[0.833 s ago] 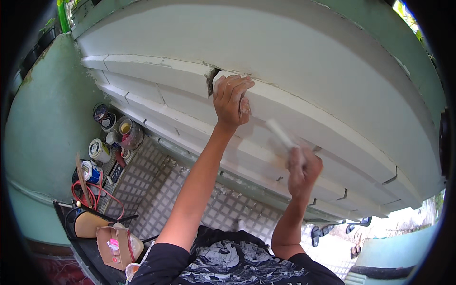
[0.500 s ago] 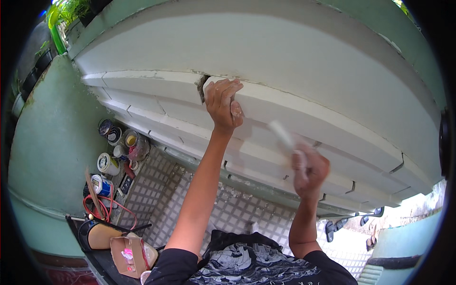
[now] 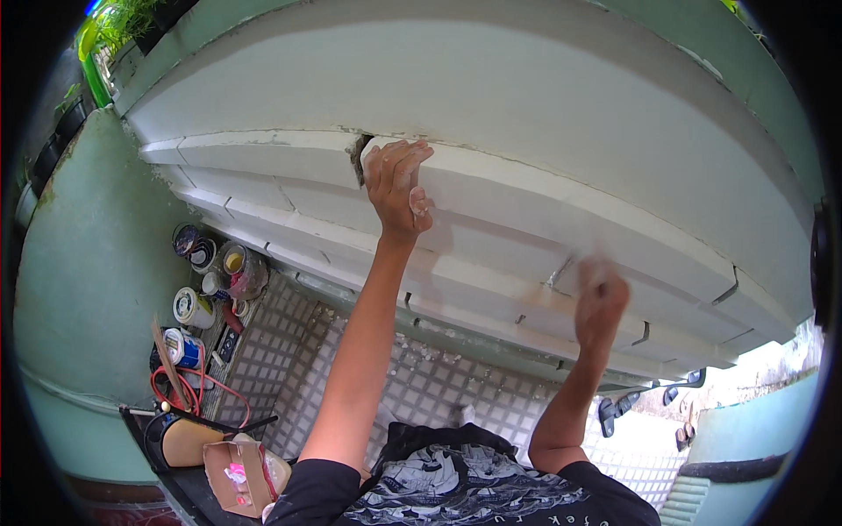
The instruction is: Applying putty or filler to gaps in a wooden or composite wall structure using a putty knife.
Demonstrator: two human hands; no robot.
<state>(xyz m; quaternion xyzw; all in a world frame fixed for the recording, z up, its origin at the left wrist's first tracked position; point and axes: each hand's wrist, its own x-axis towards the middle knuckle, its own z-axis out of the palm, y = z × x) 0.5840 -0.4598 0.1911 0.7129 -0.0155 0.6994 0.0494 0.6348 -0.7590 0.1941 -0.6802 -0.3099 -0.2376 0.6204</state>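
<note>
My left hand, white-smeared at thumb and fingers, is curled over the white moulding on the wall, just right of a dark broken gap. My right hand is lower and to the right, closed and motion-blurred in front of the lower moulding bands. A pale, stick-like tool in its grip shows only as a faint smear, too blurred to tell its kind or end.
At left are paint tubs, a red hose and a cardboard box beside a green wall. Below lies a tiled floor with white crumbs. Sandals sit at lower right. Plants are at upper left.
My right hand has swung to the right with the pale tool, now more blurred. My left hand stays on the moulding beside the gap. The view has shifted slightly.
</note>
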